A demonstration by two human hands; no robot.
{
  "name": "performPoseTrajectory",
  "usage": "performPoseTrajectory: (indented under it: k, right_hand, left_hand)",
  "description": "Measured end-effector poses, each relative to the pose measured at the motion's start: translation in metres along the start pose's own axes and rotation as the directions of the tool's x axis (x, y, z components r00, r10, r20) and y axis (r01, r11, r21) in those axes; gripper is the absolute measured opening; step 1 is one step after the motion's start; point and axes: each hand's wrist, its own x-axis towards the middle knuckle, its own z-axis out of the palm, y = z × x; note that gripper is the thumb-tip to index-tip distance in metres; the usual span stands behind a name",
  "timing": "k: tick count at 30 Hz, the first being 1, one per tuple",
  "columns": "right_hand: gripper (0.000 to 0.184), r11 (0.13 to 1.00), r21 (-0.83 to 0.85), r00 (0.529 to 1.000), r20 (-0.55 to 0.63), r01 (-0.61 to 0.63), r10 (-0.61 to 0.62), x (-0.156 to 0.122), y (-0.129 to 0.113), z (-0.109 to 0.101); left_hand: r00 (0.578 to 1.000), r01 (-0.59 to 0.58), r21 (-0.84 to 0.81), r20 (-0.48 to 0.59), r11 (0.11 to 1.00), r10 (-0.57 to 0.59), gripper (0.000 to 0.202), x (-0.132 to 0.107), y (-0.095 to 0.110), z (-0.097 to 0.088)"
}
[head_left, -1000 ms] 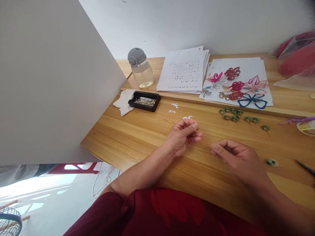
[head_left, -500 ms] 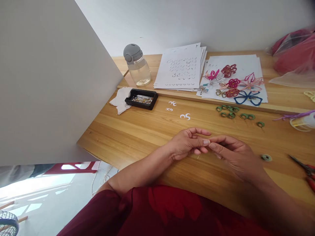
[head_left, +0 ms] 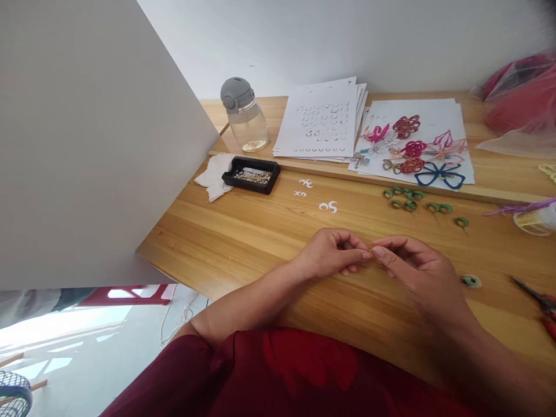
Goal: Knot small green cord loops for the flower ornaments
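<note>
In front of my body, my left hand [head_left: 336, 253] and my right hand [head_left: 412, 269] meet fingertip to fingertip above the table. Both are pinched closed on a thin, yellowish wire [head_left: 371, 250], of which only a short bit shows between the fingers. Beyond them lie white paper crescents [head_left: 328, 207] and several small green thread-wrapped loops [head_left: 410, 205] with fine wire tails. A small spool [head_left: 471, 281] rests just right of my right hand.
Red-handled pliers [head_left: 541, 298] lie at the right edge. A black tray [head_left: 252, 175] of small beads sits at left, near a water bottle [head_left: 247, 119]. On the raised shelf are cut paper sheets [head_left: 317, 124] and colourful wire flowers [head_left: 412, 149]. A grey panel [head_left: 87, 145] bounds the left.
The fingers of my left hand have curled in, where its index finger was stretched out before. Both hands stay at nearly the same place, and the view has shifted slightly.
</note>
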Motion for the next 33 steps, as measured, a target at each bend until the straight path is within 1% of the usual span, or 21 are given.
performPoseTrajectory:
  k: [3,5,7,10,13,16,19,21,22,24,26,28,30,32,33]
  right_hand:
    - [0.027,0.996,-0.067,0.998,-0.014,0.056,-0.057,0.0,-0.001,0.0]
    - [0.025,0.995,-0.055,0.997,0.01,0.08,-0.079,-0.001,-0.001,0.0]
    - [0.026,0.997,-0.013,0.996,0.047,0.079,-0.078,-0.001,0.0,0.0]
    - [0.032,0.997,0.074,0.998,0.067,0.005,-0.01,-0.001,0.003,-0.001]
    - [0.036,0.967,0.242,0.996,0.055,-0.086,0.075,0.0,0.004,-0.002]
    - [0.039,0.915,0.39,0.994,0.005,-0.105,0.112,0.005,0.002,-0.005]
    - [0.04,0.897,0.442,0.987,-0.13,-0.027,0.094,0.01,0.0,-0.011]
    - [0.039,0.919,0.393,0.983,-0.162,-0.01,0.08,0.011,0.001,-0.013]
    - [0.04,0.942,0.336,0.988,-0.136,-0.026,0.075,0.01,0.003,-0.013]
    - [0.038,0.984,0.173,0.997,-0.043,-0.049,0.058,0.007,0.006,-0.01]
    - [0.028,1.0,0.021,1.0,0.001,-0.005,0.005,0.002,0.007,-0.005]
    - [0.021,0.994,-0.087,0.997,-0.018,0.067,-0.069,-0.001,0.007,-0.002]
    - [0.018,0.984,-0.14,0.99,-0.069,0.109,-0.12,-0.004,0.007,-0.001]
    - [0.018,0.986,-0.126,0.985,-0.118,0.113,-0.128,-0.003,0.005,-0.004]
    - [0.019,0.991,-0.092,0.984,-0.142,0.098,-0.11,-0.002,0.005,-0.006]
  left_hand:
    - [1.0,-0.026,0.044,-0.003,0.999,0.026,0.051,0.0,0.0,-0.001]
    - [0.999,-0.045,0.062,0.002,0.997,0.045,0.05,0.0,-0.001,-0.001]
    - [0.998,-0.067,0.084,0.014,0.994,0.066,0.048,-0.001,-0.001,-0.002]
    - [0.994,-0.111,0.15,0.013,0.982,0.111,0.042,-0.003,0.001,-0.002]
    - [0.988,-0.153,0.192,-0.006,0.969,0.157,0.036,-0.004,0.001,-0.002]
    - [0.979,-0.188,0.203,-0.044,0.961,0.201,0.032,-0.002,0.0,-0.003]
    - [0.969,-0.206,0.201,-0.093,0.958,0.228,0.036,0.001,-0.002,-0.003]
    - [0.969,-0.2,0.188,-0.105,0.962,0.222,0.039,0.002,-0.003,-0.003]
    - [0.969,-0.199,0.19,-0.106,0.961,0.221,0.039,0.002,-0.004,-0.003]
    - [0.967,-0.208,0.217,-0.1,0.954,0.234,0.035,0.001,-0.005,-0.002]
    - [0.965,-0.222,0.258,-0.08,0.94,0.25,0.029,0.0,-0.006,-0.001]
    - [0.966,-0.225,0.294,-0.055,0.929,0.252,0.025,-0.002,-0.006,0.0]
    - [0.97,-0.22,0.315,-0.031,0.923,0.242,0.023,-0.002,-0.004,0.0]
    - [0.974,-0.211,0.329,-0.011,0.92,0.227,0.019,-0.003,-0.002,-0.001]
    - [0.975,-0.207,0.34,-0.002,0.917,0.221,0.018,-0.003,-0.002,-0.001]
